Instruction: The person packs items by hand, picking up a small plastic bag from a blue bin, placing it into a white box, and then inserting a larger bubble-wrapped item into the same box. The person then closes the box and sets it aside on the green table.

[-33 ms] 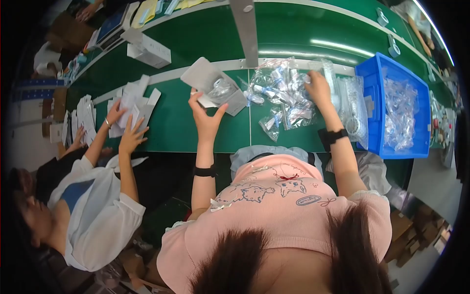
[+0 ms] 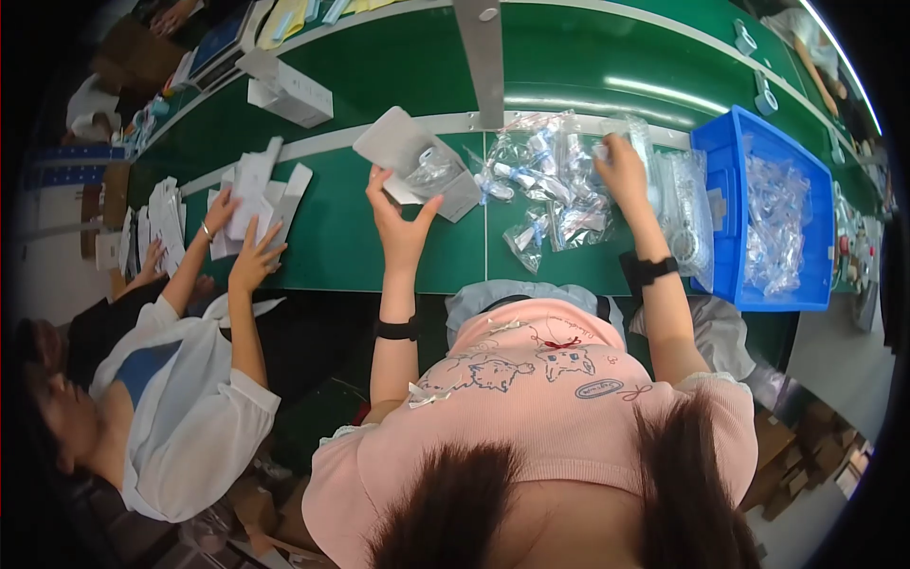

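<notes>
My left hand (image 2: 403,213) grips an open white box (image 2: 455,201) from its near side, thumb and fingers spread around it. The box's flap stands up, and a clear bag (image 2: 431,171) with a white piece lies inside. Over the right edge of a pile of small clear bags (image 2: 559,180), my right hand (image 2: 624,175) has its fingers curled and pinched together. Those bags hold white and light-blue parts. Whatever sits between my right fingertips is hidden.
Bubble-wrap sleeves (image 2: 684,213) lie beside a blue bin (image 2: 725,213) of clear bags on the right. A metal post (image 2: 483,66) rises behind the green table (image 2: 351,251). At left, a co-worker's hands (image 2: 242,247) hold white folded cartons (image 2: 251,190); another white box (image 2: 294,95) stands behind.
The view has shifted slightly. The co-worker's hands and white cartons have moved a little; my hands keep nearly the same places.
</notes>
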`<state>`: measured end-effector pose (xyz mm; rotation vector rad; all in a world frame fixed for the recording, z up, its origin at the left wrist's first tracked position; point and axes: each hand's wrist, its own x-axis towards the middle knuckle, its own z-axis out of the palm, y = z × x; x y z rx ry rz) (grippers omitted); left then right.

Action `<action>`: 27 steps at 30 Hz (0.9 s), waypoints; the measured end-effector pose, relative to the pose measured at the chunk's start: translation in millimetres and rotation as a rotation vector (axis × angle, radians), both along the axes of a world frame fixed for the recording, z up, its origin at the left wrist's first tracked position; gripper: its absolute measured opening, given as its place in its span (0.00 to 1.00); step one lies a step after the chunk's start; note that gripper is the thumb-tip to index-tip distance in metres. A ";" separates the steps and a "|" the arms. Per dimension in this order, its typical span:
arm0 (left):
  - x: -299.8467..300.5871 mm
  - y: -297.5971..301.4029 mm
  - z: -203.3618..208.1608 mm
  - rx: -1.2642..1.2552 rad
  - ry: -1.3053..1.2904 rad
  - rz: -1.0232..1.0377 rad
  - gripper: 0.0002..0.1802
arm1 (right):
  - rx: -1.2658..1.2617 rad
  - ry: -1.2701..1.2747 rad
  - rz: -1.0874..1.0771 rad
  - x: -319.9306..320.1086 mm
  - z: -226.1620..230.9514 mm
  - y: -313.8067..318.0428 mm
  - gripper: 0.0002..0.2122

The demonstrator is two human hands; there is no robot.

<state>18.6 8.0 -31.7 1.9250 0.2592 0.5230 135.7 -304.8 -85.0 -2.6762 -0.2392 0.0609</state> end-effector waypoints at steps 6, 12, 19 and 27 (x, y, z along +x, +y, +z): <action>6.3 11.1 22.7 0.157 0.124 0.123 0.14 | 1.156 -0.109 0.125 -26.2 106.4 72.9 0.16; 22.3 23.3 10.9 0.044 0.079 0.177 0.09 | 0.735 -0.340 0.685 -26.1 107.2 155.4 0.11; 14.7 26.1 4.2 0.005 0.088 0.199 0.11 | 0.304 -0.494 0.906 -29.2 101.2 178.9 0.11; 18.3 20.1 13.0 -0.163 0.114 0.174 0.08 | 0.008 -0.435 0.942 -35.0 87.7 182.5 0.16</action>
